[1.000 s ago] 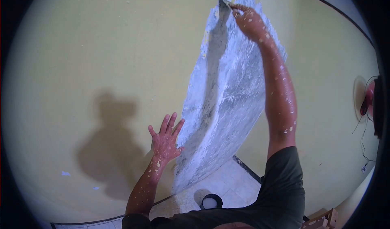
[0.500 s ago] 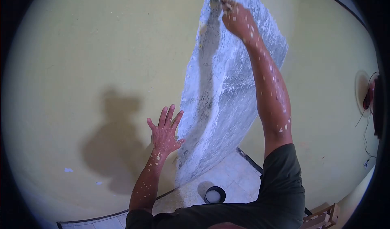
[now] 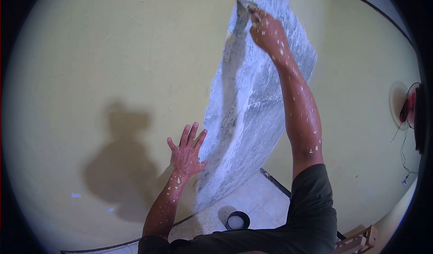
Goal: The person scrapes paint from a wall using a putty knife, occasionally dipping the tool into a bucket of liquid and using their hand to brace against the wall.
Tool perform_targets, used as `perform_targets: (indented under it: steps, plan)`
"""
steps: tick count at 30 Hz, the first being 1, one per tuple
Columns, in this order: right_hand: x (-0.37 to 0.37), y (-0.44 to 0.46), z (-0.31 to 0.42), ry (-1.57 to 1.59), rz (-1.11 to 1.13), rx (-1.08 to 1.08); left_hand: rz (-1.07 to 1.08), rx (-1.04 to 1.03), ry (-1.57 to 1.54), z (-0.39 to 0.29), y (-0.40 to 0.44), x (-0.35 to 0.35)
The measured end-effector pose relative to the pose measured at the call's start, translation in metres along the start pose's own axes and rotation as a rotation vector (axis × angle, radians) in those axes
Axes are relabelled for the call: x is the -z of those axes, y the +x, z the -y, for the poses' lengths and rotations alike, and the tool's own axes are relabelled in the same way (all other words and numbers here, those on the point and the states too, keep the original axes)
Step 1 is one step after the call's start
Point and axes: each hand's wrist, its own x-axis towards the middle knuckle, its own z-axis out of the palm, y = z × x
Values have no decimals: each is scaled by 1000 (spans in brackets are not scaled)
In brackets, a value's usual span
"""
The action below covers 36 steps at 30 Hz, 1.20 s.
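Note:
My right hand (image 3: 268, 30) is closed around the handle of a scraper (image 3: 244, 4), reaching high up the wall. The scraper's blade lies at the upper left edge of a bare grey-white patch (image 3: 264, 89), where the yellow paint (image 3: 135, 51) has come off. Lower down, my left hand (image 3: 186, 152) rests with spread fingers against the wall, at the left border of the bare patch. Pale paint flecks cling to both forearms. My right fingers partly hide the scraper's handle.
A dark round bucket (image 3: 237, 220) with whitish contents stands on the tiled floor (image 3: 264, 202) below. A red fan (image 3: 408, 107) with dangling wires is at the far right. Wooden furniture (image 3: 358, 242) shows at the lower right. My shadow falls on the wall at left.
The scraper and my right hand sit slightly lower and further right in view. The whole view has shifted a little. My left hand stays spread against the wall.

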Motion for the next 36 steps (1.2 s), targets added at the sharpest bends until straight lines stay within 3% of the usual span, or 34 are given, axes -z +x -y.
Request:
perform_targets:
  steps: [4,6,7,8,11,13,14,18,19,22,23,24,26,27,28,29,30,32,33,34,36]
  plan:
    - [5,46,-14,82,148,-153,-14,-1,37,1,4,-2]
    - [-16,30,-59,-85,-124,443,-36,-8,35,1,-2,-7]
    - [-13,8,-58,-85,-54,456,-33,-16,22,2,0,-7]
    - [12,-16,-9,-26,163,-22,-29,-22,9,1,0,-7]
    - [-2,10,-15,-78,149,-10,-4,-11,28,-1,-2,-1]
    - [-14,47,-37,-72,-65,243,2,-9,23,-3,-1,-1]
    - [31,36,13,-56,133,-47,3,4,16,-2,0,-1]
    - [6,5,-26,-26,95,162,-39,-13,10,-1,-1,-5]
    - [4,-7,-15,-46,111,58,-24,-21,2,0,-2,-3]
    - [-13,39,-31,-55,-70,94,0,-14,0,-1,0,3]
    - [-3,57,-32,27,-2,75,25,-15,5,-1,-1,5]
    - [31,60,2,233,285,-328,24,-15,13,0,2,5]
    - [44,47,0,215,335,-373,-6,3,23,-2,-1,2]
    - [28,37,-25,106,188,-85,-7,-1,24,-6,0,6]
    - [13,29,-48,-3,37,209,-53,0,59,-9,1,17]
    - [13,19,-33,6,84,-22,-107,8,95,-12,9,35]
    - [2,32,-40,14,81,-12,-187,-16,140,-12,27,55]
    - [-30,64,-69,-174,-107,304,-427,-86,221,3,85,113]
    - [-11,75,-60,-106,-37,271,-466,-5,410,5,116,153]
    - [35,59,-6,165,204,-220,-561,29,458,8,141,192]
    - [38,49,-15,106,256,-213,-633,52,490,3,165,230]
